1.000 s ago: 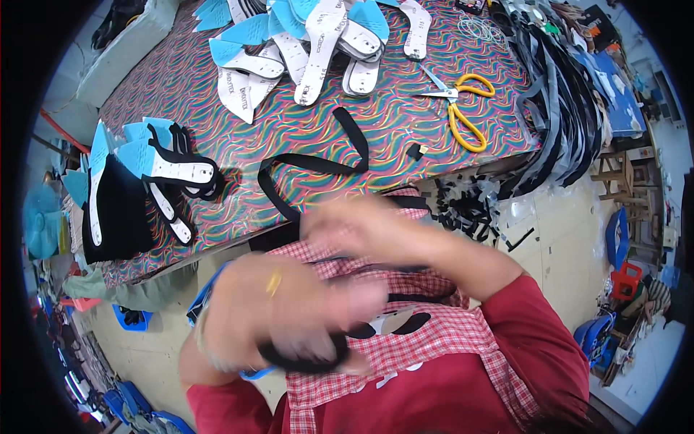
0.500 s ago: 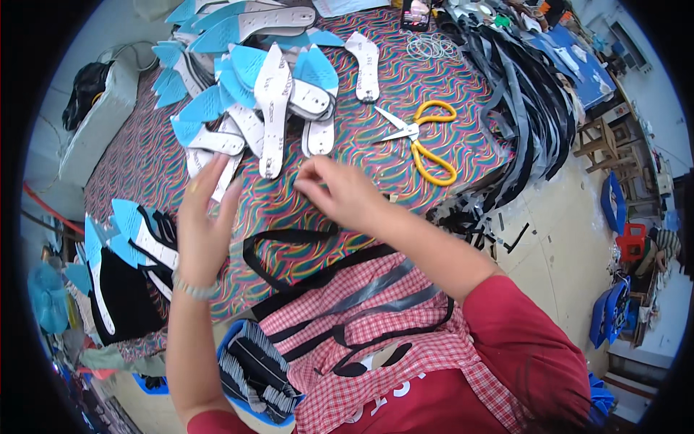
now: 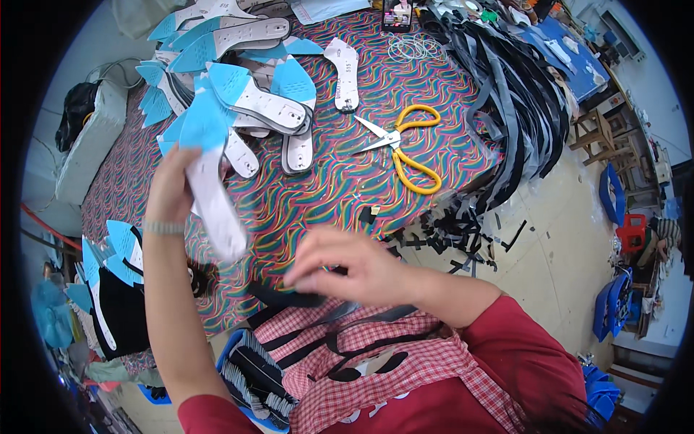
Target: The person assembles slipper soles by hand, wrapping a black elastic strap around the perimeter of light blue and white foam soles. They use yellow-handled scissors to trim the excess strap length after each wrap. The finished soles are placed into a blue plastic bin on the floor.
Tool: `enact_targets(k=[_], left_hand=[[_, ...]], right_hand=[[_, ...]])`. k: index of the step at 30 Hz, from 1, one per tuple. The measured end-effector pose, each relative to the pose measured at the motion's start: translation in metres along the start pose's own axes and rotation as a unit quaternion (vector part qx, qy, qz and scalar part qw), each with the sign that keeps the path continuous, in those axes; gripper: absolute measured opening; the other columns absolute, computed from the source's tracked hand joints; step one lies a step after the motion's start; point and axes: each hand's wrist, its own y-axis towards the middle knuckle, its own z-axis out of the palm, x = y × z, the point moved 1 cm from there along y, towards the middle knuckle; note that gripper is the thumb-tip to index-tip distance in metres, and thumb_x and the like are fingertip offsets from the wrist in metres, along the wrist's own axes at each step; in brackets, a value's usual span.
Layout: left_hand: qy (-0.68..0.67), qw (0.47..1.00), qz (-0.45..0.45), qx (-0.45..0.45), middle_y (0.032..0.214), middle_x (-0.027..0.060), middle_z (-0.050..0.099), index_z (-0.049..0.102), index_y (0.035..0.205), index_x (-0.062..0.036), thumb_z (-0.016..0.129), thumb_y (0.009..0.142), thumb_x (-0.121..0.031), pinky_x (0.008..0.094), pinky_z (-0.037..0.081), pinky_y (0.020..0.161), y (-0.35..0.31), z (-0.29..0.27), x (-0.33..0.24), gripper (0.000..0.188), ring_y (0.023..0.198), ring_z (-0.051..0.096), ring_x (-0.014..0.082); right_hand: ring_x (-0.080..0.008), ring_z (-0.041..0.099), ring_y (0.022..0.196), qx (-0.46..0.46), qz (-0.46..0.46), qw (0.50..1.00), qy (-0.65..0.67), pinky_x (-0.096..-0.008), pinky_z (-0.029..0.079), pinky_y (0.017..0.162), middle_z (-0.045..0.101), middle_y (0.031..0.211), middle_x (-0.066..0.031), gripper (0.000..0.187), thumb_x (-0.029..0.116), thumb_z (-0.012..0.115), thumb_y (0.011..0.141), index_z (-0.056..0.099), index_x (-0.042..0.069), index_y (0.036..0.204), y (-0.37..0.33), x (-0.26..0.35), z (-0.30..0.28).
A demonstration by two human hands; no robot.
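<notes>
My left hand (image 3: 173, 184) grips a flat blue-and-white shoe piece (image 3: 215, 206), its blue pointed end up and its pale narrow end toward me, blurred by motion. My right hand (image 3: 347, 266) is closed and smeared at the table's front edge, with a black strip (image 3: 285, 295) at its fingers. Just beyond the left hand lies a heap of similar shoe pieces (image 3: 267, 108). A single white curved piece (image 3: 347, 76) lies right of the heap. Yellow-handled scissors (image 3: 394, 139) rest with their blades apart on the patterned tablecloth (image 3: 318, 192).
Long black and grey strips (image 3: 520, 108) hang over the table's right side, with black scraps (image 3: 463, 239) below. A phone (image 3: 397, 14) and a bundle of pale cord (image 3: 416, 49) lie at the back. More shoe pieces (image 3: 116, 289) sit at left. A blue basket (image 3: 249, 376) holds striped fabric.
My left hand has picked up a shoe piece from the heap and drawn it left. My right hand has come down toward me, and the looped black strip has shifted nearer.
</notes>
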Motion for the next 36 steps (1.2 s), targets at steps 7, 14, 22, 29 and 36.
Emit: enact_targets(k=[7, 14, 22, 29, 36], left_hand=[[-0.148, 0.987, -0.052, -0.044, 0.103, 0.0153, 0.06, 0.045, 0.127, 0.0053, 0.058, 0.09, -0.015, 0.0355, 0.057, 0.062, -0.168, 0.082, 0.046, 0.045, 0.084, 0.063, 0.0224], [-0.193, 0.965, 0.044, -0.171, 0.092, 0.0091, 0.065, 0.059, 0.108, 0.0022, 0.063, 0.085, -0.006, 0.0295, 0.055, 0.064, -0.208, 0.098, 0.059, 0.024, 0.077, 0.065, 0.0166], [-0.124, 0.964, 0.09, -0.219, 0.093, 0.0072, 0.067, 0.066, 0.1, 0.0019, 0.067, 0.083, -0.003, 0.0242, 0.049, 0.071, -0.211, 0.091, 0.073, 0.018, 0.081, 0.063, 0.0109], [0.095, 0.978, 0.134, -0.13, 0.1, 0.0115, 0.065, 0.065, 0.102, 0.0033, 0.063, 0.084, -0.007, 0.029, 0.046, 0.082, -0.208, 0.083, 0.058, 0.021, 0.094, 0.059, 0.0157], [-0.016, 0.958, 0.283, -0.034, 0.11, 0.0188, 0.063, 0.055, 0.118, 0.0078, 0.051, 0.092, -0.03, 0.038, 0.047, 0.089, -0.188, 0.081, 0.049, 0.046, 0.098, 0.061, 0.027]], right_hand=[[-0.006, 0.058, 0.074, -0.01, 0.291, 0.88, 0.376, -0.0198, 0.046, 0.066, 0.064, 0.083, -0.0001, 0.012, 0.011, 0.062, 0.09, 0.062, 0.002, 0.099, 0.006, -0.018, 0.03], [-0.0017, 0.057, 0.077, -0.053, 0.309, 0.885, 0.344, -0.0163, 0.047, 0.065, 0.061, 0.083, 0.0033, 0.022, 0.015, 0.07, 0.085, 0.06, 0.003, 0.1, -0.009, -0.001, 0.051], [-0.0014, 0.057, 0.075, -0.081, 0.314, 0.892, 0.314, -0.016, 0.046, 0.063, 0.061, 0.084, 0.0029, 0.02, 0.011, 0.073, 0.082, 0.06, 0.004, 0.095, -0.007, -0.005, 0.053], [-0.0149, 0.061, 0.085, 0.016, 0.153, 0.988, 0.018, -0.0281, 0.048, 0.073, 0.063, 0.091, -0.0052, 0.016, 0.013, 0.07, 0.083, 0.065, 0.001, 0.092, -0.001, 0.009, 0.036], [-0.0131, 0.059, 0.084, 0.065, 0.202, 0.965, 0.156, -0.0275, 0.048, 0.075, 0.063, 0.092, -0.0054, 0.023, 0.018, 0.054, 0.094, 0.062, -0.001, 0.105, 0.003, 0.03, 0.05]])
